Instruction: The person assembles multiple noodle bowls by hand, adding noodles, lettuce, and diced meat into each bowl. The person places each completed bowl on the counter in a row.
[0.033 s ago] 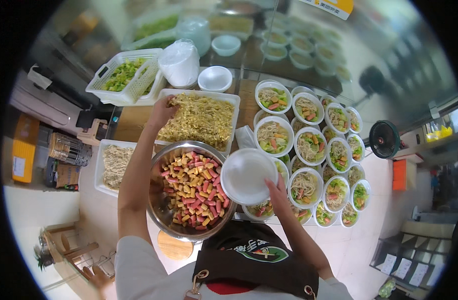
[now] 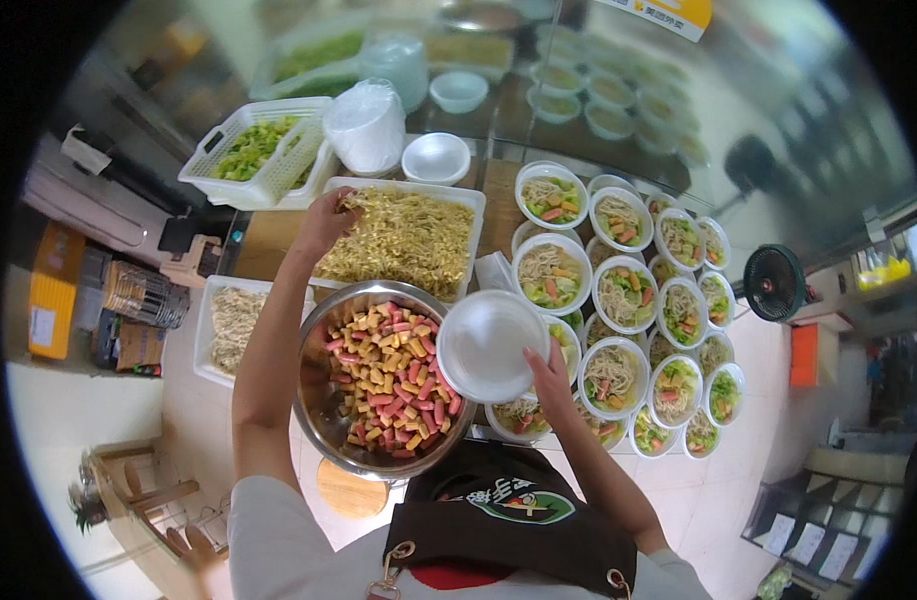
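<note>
At the left edge of a white tray heaped with yellow bean sprouts, my left hand has its fingers curled into a pinch of them. A round white bowl hangs tilted over the right rim of a steel basin, and my right hand grips its right edge. Nothing shows inside the bowl. Chunks of pink sausage and yellow-brown cubes fill much of the basin. My right thumb lies on the rim; the other fingers are mostly hidden.
Stacked filled bowls crowd the right side. Behind the sprouts stand white empty bowls, a plastic-wrapped stack of bowls and a basket of cut lettuce. A tray of pale noodles sits left; a small fan is far right.
The bowl in my right hand has shifted slightly left over the basin. My left hand stays at the sprouts with its fingers curled. The whole view has drifted slightly.
</note>
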Available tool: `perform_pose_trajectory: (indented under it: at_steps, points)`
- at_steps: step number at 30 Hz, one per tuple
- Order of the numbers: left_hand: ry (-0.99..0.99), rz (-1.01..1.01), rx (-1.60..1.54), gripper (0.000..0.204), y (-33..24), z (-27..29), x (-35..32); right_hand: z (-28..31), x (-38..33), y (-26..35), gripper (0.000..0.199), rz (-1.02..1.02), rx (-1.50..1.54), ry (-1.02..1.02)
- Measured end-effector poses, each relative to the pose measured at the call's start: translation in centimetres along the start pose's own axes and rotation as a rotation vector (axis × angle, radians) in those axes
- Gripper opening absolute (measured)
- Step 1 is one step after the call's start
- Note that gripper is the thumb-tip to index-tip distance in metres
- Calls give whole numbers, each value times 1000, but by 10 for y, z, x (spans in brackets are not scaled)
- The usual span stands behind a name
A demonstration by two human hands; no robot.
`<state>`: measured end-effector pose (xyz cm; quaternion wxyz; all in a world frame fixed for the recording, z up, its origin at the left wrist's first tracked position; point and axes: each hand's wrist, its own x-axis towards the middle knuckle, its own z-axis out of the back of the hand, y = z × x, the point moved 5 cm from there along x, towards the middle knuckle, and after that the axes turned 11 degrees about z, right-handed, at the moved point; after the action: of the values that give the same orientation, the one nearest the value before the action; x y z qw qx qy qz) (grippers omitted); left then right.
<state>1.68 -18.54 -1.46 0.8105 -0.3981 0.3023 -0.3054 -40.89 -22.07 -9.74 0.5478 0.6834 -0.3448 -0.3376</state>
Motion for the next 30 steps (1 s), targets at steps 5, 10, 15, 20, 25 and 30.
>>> perform_pose_trajectory:
  at_steps: [5, 10, 15, 20, 25, 30]
  points:
    - [296, 91, -152, 37, -85, -15, -94, -55, 55, 7, 33, 110, 35, 123]
    - [518, 85, 22, 42, -61, -81, -136, -102, 48, 34, 48, 9, 194, 204]
    - [178, -345, 470, 51, -79, -91, -181, -97, 36, 37, 47, 111, 246, 186]
    - [18, -453, 577, 46, -103, -67, -206, -105, 22, 69, 38, 162, 318, 93]
    - [-13, -716, 697, 28, -112, -103, -207, -116, 13, 82, 38, 205, 307, 52]
    - [46, -737, 527, 19, -113, -78, -212, -110, 8, 107, 38, 281, 218, -51]
